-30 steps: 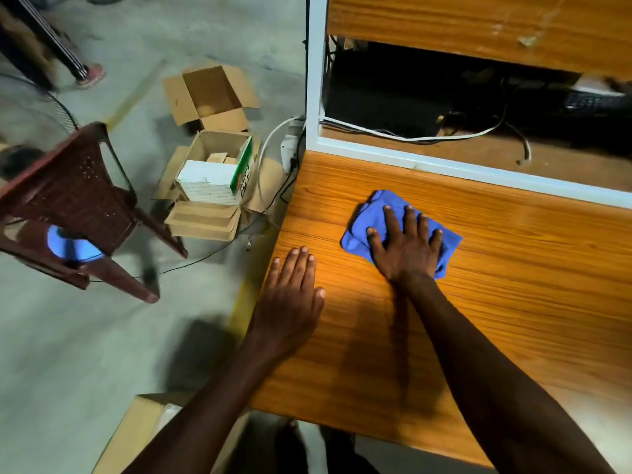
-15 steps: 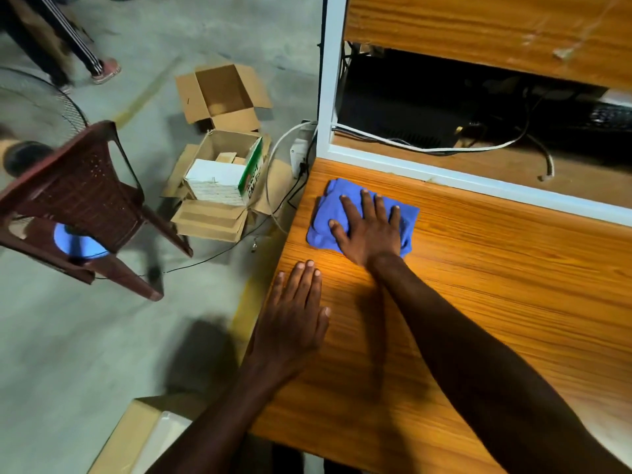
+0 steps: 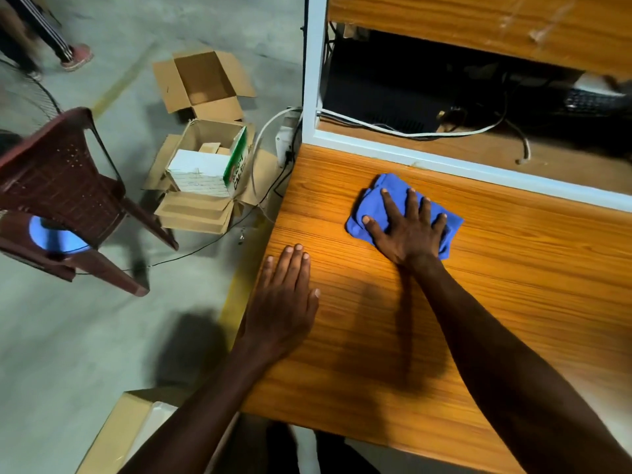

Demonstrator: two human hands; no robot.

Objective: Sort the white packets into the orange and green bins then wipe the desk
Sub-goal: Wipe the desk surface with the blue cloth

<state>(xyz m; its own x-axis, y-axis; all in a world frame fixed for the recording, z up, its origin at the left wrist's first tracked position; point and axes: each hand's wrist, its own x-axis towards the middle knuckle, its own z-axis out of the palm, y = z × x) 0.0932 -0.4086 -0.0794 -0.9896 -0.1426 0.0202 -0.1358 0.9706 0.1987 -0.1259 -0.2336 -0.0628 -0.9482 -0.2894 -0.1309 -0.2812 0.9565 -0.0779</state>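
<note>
My right hand point(image 3: 410, 230) presses flat, fingers spread, on a crumpled blue cloth point(image 3: 371, 203) on the orange wooden desk point(image 3: 513, 275), near its back left part. My left hand point(image 3: 287, 295) lies flat and holds nothing, at the desk's left edge in front of the cloth. No white packets, orange bin or green bin are in view.
A white-framed partition point(image 3: 444, 162) with cables point(image 3: 410, 131) and dark equipment behind it bounds the desk's far side. On the floor to the left are a maroon plastic chair point(image 3: 61, 186), open cardboard boxes point(image 3: 205, 83) and another box point(image 3: 116, 436). A person's feet point(image 3: 75, 58) show top left.
My right hand slid the blue cloth left to the desk's back left corner, then back to the right. My left hand stayed flat at the desk's left edge.
</note>
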